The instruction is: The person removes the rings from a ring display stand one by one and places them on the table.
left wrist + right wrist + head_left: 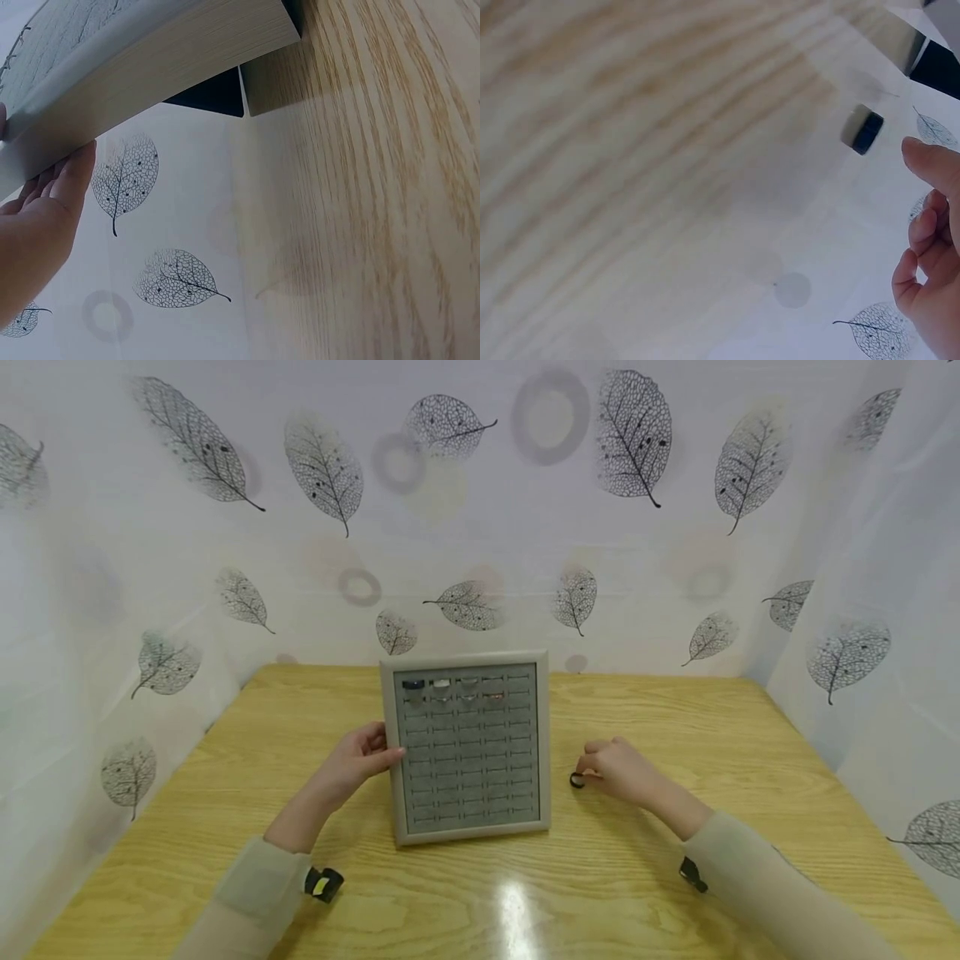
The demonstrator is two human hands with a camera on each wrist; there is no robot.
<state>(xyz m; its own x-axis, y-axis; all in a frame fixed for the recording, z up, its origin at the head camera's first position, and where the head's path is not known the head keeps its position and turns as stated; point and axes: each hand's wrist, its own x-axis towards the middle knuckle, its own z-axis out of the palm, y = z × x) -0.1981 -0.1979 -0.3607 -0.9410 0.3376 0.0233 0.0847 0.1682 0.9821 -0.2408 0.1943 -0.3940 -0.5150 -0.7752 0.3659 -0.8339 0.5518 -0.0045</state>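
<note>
The fingers (372,745) of the left hand (352,768) lie almost straight against the left side of the tray (468,827), touching its frame. The tray lies flat in the middle of the table (675,718), with four rings in its top row. Right of the tray, the right hand (618,770) has its fingers curled, and a small dark ring (576,780) sits at its fingertips; I cannot tell if they pinch it.

In the left wrist view, straight fingers (71,176) press on the tray's edge (150,67).

In the right wrist view, the ring (862,129) stands on the table, just apart from the curled fingers (930,161).
</note>
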